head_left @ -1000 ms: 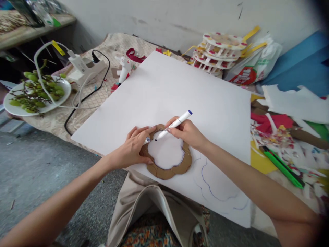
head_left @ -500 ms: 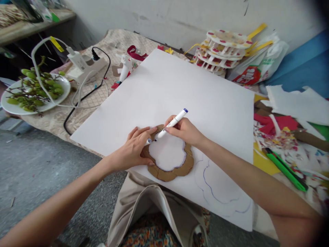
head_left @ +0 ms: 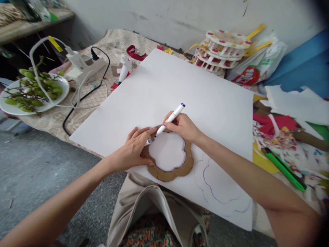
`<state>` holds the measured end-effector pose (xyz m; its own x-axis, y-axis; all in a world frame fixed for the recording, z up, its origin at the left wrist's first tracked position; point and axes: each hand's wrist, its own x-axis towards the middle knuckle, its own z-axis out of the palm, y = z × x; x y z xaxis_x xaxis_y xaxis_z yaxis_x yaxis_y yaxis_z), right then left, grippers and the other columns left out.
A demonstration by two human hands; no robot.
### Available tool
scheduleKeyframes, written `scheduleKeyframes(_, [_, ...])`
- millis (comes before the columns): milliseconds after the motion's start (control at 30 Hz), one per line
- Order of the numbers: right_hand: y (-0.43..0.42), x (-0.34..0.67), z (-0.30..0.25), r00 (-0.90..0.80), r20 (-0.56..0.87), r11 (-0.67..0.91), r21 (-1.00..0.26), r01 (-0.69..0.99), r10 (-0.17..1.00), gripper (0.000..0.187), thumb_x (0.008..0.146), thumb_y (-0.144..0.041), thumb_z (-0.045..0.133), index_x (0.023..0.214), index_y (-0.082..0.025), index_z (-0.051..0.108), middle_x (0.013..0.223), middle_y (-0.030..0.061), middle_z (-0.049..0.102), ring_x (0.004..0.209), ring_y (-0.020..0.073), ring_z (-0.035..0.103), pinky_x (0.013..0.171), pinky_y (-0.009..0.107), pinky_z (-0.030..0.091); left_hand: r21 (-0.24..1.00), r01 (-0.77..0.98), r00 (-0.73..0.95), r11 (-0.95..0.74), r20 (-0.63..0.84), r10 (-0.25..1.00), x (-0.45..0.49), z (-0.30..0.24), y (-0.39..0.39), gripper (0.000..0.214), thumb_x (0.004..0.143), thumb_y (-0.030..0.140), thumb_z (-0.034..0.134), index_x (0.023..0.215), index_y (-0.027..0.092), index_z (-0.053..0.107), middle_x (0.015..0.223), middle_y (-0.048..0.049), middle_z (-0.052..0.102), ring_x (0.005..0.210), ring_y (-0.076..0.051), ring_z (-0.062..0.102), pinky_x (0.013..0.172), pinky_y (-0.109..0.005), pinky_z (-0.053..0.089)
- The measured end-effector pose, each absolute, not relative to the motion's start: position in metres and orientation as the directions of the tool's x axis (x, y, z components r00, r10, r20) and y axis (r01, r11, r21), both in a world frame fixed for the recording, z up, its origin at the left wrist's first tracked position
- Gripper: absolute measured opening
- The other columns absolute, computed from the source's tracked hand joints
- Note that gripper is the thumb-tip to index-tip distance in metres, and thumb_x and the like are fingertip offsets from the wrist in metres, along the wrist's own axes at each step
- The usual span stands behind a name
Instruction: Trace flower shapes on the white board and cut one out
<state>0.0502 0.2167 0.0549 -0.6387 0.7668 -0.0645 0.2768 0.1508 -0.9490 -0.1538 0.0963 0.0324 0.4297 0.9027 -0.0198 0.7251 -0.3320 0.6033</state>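
A scalloped cardboard ring [head_left: 167, 174] lies flat on a large white board [head_left: 205, 99] near its front edge. My left hand [head_left: 135, 147] holds the ring's left side down, thumb and fingers apart. A marker cap [head_left: 148, 141] with a blue end pokes out between that thumb and forefinger. In my right hand [head_left: 182, 125] is a white marker [head_left: 174, 115] with a blue end, gripped like a pen. Its dark tip is at the upper left of the ring's inner edge. Blue line runs along part of that edge. To the right, curved outlines [head_left: 212, 188] are drawn on the board.
A plate [head_left: 65, 87] of green grapes, a power strip [head_left: 89, 68] with cables and a glue gun [head_left: 124, 68] are on the left. Behind the board stand a tiered structure [head_left: 222, 48] and a plastic bag [head_left: 259, 65]. Scraps and a green utility knife [head_left: 285, 169] lie right.
The marker tip has moved slightly upward along the ring's inner edge, and my right hand has shifted up with it. My left hand stays in place on the ring.
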Motion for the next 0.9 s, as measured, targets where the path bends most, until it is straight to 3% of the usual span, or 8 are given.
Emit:
scheduleKeyframes(367, [0.202,0.064,0.057,-0.459,0.080,0.270,-0.890,0.366,0.885,0.017,0.079,-0.033,0.065,0.073,-0.018,0.060,0.065,0.0008,0.060,0.057,0.0126,0.053,0.052,0.026,0.040,0.588,0.738,0.422,-0.331,-0.019,0.906,-0.154,0.032,0.096,0.099,0.074,0.049,0.076,0.148,0.032,0.012,0.150,-0.0096,0.037,0.143,-0.032,0.024,0.117,-0.054,0.011])
scheduleKeyframes(600, [0.191,0.079,0.057,-0.382,0.113,0.271,-0.880,0.389,0.917,0.020,0.081,-0.036,0.066,0.072,-0.020,0.059,0.052,-0.0036,0.053,0.047,0.0109,0.048,0.047,0.026,0.037,0.578,0.729,0.444,-0.368,0.010,0.896,-0.155,0.032,0.097,0.093,0.075,0.052,0.074,0.146,0.032,0.017,0.152,-0.0092,0.034,0.142,-0.032,0.025,0.116,-0.054,0.012])
scheduleKeyframes(900, [0.182,0.094,0.057,-0.301,0.114,0.239,-0.875,0.421,0.947,0.022,0.081,-0.036,0.066,0.070,-0.019,0.058,0.052,-0.0033,0.053,0.046,0.0106,0.048,0.046,0.025,0.036,0.551,0.758,0.427,-0.348,-0.017,0.904,-0.155,0.028,0.097,0.099,0.075,0.053,0.073,0.149,0.025,0.014,0.147,-0.0130,0.039,0.143,-0.032,0.023,0.117,-0.053,0.011])
